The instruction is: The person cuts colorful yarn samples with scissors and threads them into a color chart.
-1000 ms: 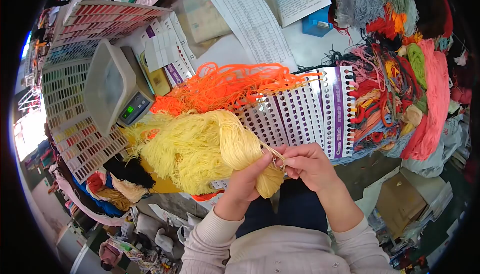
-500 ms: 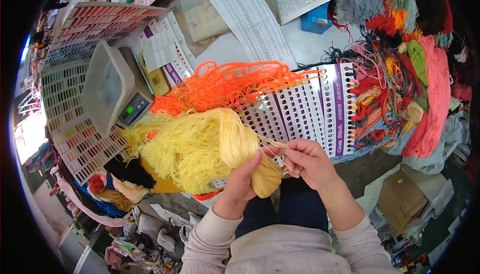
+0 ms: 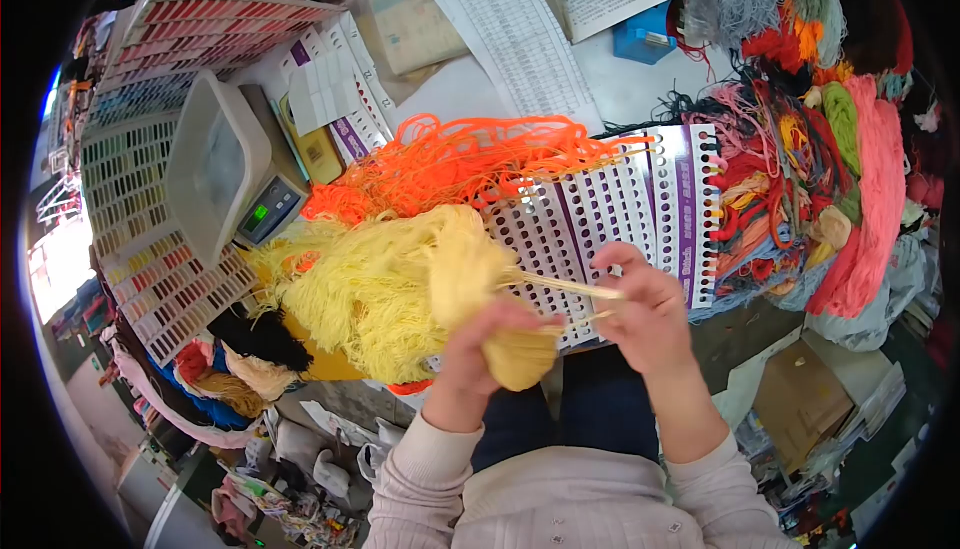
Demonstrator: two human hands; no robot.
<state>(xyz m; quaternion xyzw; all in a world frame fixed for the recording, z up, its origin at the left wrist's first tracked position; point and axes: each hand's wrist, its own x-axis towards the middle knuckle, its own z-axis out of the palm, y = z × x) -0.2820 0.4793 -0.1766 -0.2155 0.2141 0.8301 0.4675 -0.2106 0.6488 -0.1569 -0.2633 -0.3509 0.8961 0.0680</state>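
From afar I count one yellow skein (image 3: pixel 522 361) clasped in the left hand (image 3: pixel 478 346), strands (image 3: pixel 565 284) pinched by the right hand (image 3: pixel 650 317), one orange thread pile (image 3: pixel 470 164), one scale (image 3: pixel 275 207).

- left hand (image 3: pixel 478 351): curled in a grip, motion-blurred
- right hand (image 3: pixel 650 317): apart from left, slightly farther forward, fingers bent and spread; thumb-to-fingertip contact hard to tell, blur
- left arm (image 3: pixel 425 479), right arm (image 3: pixel 725 484): both reaching forward, slanting inward
- wrists (image 3: pixel 690 414): bare
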